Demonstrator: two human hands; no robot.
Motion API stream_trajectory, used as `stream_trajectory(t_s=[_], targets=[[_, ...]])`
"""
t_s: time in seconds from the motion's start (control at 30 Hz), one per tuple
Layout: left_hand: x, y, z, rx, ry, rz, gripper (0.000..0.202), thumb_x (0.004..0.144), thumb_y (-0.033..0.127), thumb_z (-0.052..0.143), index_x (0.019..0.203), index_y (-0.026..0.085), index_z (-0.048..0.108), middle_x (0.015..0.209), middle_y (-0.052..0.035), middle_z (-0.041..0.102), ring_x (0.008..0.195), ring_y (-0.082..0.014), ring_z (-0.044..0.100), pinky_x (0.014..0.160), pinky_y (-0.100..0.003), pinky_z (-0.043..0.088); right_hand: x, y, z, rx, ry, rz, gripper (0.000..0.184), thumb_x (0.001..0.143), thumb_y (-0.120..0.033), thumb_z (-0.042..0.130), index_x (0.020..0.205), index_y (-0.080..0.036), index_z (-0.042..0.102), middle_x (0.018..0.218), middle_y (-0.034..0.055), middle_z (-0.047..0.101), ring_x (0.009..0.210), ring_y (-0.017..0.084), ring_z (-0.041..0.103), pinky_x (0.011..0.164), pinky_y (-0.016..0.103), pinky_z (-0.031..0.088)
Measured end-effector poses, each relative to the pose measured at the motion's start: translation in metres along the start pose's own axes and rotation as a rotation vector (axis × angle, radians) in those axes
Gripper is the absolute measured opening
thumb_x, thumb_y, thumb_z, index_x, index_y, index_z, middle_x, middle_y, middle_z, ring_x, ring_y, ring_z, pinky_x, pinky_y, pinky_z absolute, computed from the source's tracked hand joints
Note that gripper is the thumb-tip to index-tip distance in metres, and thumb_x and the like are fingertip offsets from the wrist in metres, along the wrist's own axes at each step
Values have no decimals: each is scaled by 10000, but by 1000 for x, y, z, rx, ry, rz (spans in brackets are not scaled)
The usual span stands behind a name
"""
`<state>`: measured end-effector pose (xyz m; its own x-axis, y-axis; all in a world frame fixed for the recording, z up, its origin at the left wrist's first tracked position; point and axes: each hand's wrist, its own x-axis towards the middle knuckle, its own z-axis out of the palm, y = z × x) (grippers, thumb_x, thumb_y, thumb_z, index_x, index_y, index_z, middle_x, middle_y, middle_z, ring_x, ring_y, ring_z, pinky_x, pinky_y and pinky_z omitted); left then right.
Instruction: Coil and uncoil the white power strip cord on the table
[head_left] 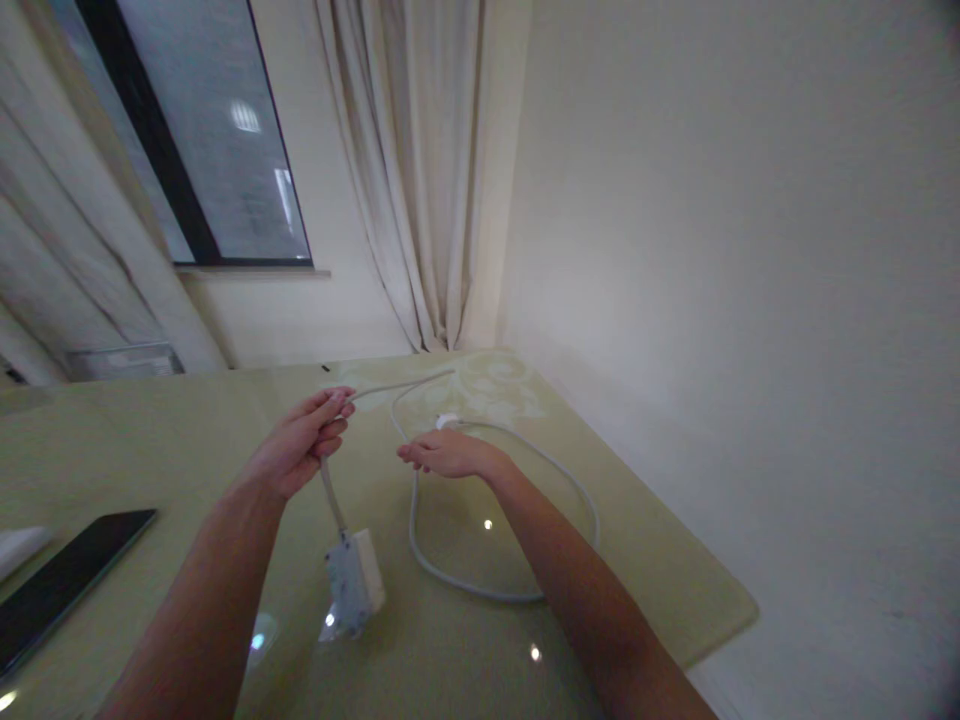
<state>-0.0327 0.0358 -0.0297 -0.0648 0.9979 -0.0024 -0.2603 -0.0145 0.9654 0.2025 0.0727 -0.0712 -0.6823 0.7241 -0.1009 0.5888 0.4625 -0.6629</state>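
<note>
On the glossy, pale green surface [660, 560], which mirrors small ceiling lights, a round white cord [417, 545] lies in a wide, smooth loop. The left hand [300, 447] is closed around this cord, fingers curled and thumb pressed on top. From it the cord hangs stiffly toward six o'clock to a boxy white power block [352, 585] with squared edges, tilted with its lower end at the surface. The right hand [450, 455] lies at three o'clock from the left, fingers stretched almost straight toward nine o'clock above the loop; whether it pinches the cord I cannot tell. A small rounded white plug [448, 421] sits at its twelve o'clock. A flat, dark, glassy slab [67, 575] lies at eight o'clock.
</note>
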Motion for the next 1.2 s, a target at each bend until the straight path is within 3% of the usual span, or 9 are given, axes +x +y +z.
stream_trajectory(t_s=[0.17,0.3,0.4,0.5,0.6,0.7,0.83,0.97,1.2], targets=[[-10,29,12,-684,105,-113,351,1123,54,269,978,139,577,662,71,454,373,-8,331,334,-107,191,-8,-38,7,477,-265,-153,612,1064,-702,473,1162,-173,765,1115,96,808,974,190,747,882,277,546],[-9,30,11,-715,207,-86,385,1094,-5,248,941,148,567,629,70,470,368,-9,353,349,-102,244,-25,-49,-9,488,-427,-146,360,959,-514,763,1153,-214,721,1013,31,785,814,155,730,739,246,528],[-4,18,7,-453,177,-39,276,992,-39,445,1039,127,661,744,-11,663,500,-45,564,482,-121,458,-41,-39,-35,107,-59,-92,347,836,-410,898,1083,-215,753,1004,22,765,891,179,703,763,253,498],[9,-8,3,-47,141,120,354,926,108,654,1273,175,676,1071,-115,807,883,-171,769,767,-267,613,-55,-20,-60,-106,293,10,417,796,-421,920,1125,-218,763,1029,48,763,939,220,692,787,293,490],[25,-49,1,510,116,305,532,996,332,566,1506,190,512,1247,-172,789,1114,-267,758,942,-439,605,-62,-2,-78,-100,607,134,424,815,-459,887,1144,-229,753,1042,64,765,936,230,698,810,328,505],[33,-92,8,1078,-86,348,507,997,368,491,1448,154,583,1435,-212,697,1315,-312,675,1086,-492,540,-63,10,-87,-28,847,236,376,859,-461,839,1127,-215,746,1110,84,769,1013,230,704,898,365,518],[26,-128,19,1253,-153,342,426,1010,428,520,1315,196,707,1420,-171,678,1353,-323,628,1170,-493,458,-66,17,-89,74,819,256,545,785,-515,893,1187,-182,734,1214,121,743,1079,246,695,948,392,529],[20,-132,13,1411,-115,309,339,977,430,586,1139,181,749,1292,-186,669,1223,-365,637,1093,-535,469,-69,16,-87,195,693,156,780,647,-520,981,1301,-196,709,1288,129,713,1066,249,692,925,394,548],[27,-109,-4,1396,-195,341,128,803,136,614,874,202,698,912,-94,691,941,-282,644,1053,-464,447,-63,16,-88,224,790,70,518,747,-393,914,1187,-199,721,1194,86,729,1030,218,692,920,385,544]])
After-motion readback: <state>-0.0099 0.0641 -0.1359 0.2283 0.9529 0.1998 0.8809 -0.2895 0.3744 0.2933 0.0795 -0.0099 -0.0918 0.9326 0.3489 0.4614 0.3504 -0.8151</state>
